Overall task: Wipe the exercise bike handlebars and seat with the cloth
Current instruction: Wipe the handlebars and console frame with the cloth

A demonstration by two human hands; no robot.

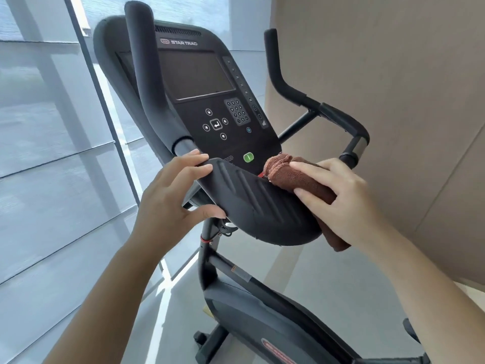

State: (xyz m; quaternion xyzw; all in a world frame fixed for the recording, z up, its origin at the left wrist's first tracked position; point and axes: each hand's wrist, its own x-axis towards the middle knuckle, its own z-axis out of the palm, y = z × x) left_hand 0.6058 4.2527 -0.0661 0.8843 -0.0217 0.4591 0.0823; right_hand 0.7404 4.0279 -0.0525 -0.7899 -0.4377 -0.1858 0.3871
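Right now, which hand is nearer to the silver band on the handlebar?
Right. The right hand, holding the brown cloth, is just below and left of the silver band, not touching it. The left hand grips the far edge of the ribbed ledge.

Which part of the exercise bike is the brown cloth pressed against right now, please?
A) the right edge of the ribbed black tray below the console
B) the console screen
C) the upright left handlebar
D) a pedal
A: the right hand holds the brown cloth against the right edge of the ribbed black tray, while the left hand grips its left edge.
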